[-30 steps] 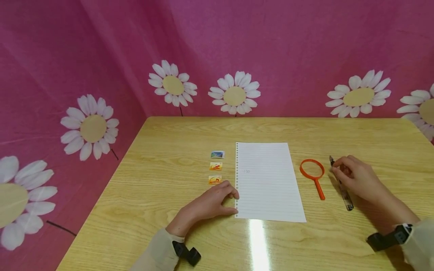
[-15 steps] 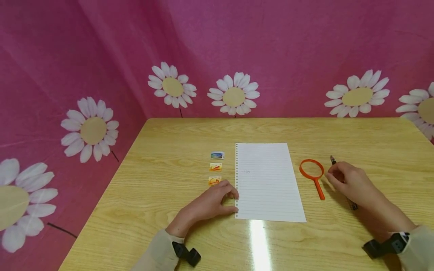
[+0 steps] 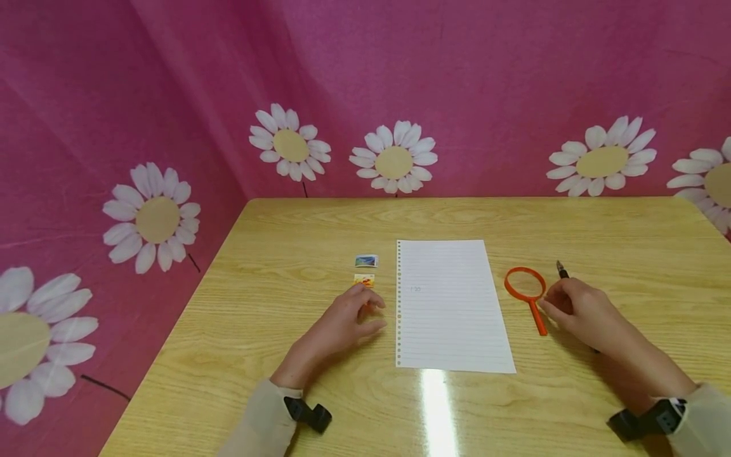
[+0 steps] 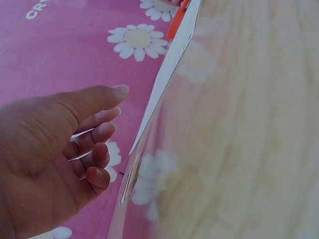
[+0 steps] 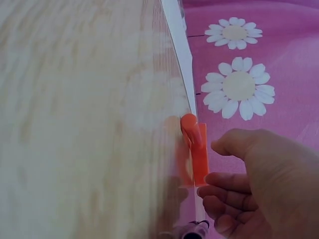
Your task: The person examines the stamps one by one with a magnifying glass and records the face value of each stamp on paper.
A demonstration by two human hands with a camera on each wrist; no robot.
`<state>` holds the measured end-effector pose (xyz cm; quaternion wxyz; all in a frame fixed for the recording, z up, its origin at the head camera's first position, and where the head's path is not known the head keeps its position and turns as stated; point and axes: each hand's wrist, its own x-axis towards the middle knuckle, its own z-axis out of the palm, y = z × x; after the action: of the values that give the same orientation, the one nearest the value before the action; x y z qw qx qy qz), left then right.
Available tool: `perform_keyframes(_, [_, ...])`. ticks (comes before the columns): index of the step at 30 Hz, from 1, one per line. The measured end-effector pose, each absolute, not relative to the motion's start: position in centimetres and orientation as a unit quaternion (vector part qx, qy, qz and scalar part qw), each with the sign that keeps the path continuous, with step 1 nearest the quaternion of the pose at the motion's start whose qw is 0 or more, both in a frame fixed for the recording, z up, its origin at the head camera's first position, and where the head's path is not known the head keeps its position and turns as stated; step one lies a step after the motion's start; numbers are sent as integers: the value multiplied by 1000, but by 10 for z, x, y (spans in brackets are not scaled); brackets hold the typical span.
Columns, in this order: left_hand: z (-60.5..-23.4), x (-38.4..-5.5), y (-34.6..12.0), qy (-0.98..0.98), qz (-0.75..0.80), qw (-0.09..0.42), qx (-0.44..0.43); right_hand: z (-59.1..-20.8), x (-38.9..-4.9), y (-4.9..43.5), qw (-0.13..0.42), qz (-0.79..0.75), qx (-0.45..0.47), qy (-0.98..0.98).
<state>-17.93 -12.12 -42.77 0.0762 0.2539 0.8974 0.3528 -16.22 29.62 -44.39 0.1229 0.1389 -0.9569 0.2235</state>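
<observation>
My left hand (image 3: 342, 320) is held over the lowest of several small picture cards, mostly hiding it. Beyond its fingertips lie a yellow card (image 3: 363, 278) and a blue card (image 3: 366, 261). In the left wrist view the left hand (image 4: 55, 154) has bent fingers with nothing between them. To the right, my right hand (image 3: 588, 317) has thumb and forefinger apart beside an orange magnifying glass (image 3: 538, 317), close to where its handle meets the ring. Under that hand lies a dark pen (image 3: 563, 271), partly hidden. The right wrist view shows the magnifying glass (image 5: 199, 162) just past the fingertips.
A lined, hole-punched sheet of paper (image 3: 454, 317) lies between the hands, with a small handwritten number near its left edge. The wooden table (image 3: 274, 254) backs onto a pink cloth (image 3: 474, 63) printed with white daisies.
My left hand has left the paper's edge and moved left and up over the lowest card. My right hand has moved left from the pen to the magnifying glass.
</observation>
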Motion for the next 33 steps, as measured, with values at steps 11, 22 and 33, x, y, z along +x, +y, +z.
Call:
perform_keyframes(11, [-432, -203, -133, 905, 372, 14, 207, -442, -155, 291, 97, 224, 121, -962])
perform_keyframes(22, [-439, -228, -144, 907, 382, -7, 175, -441, -152, 288, 82, 217, 126, -964])
perform_keyframes(33, [-443, -245, -149, 914, 371, 20, 164, -445, -146, 281, 104, 224, 146, -958])
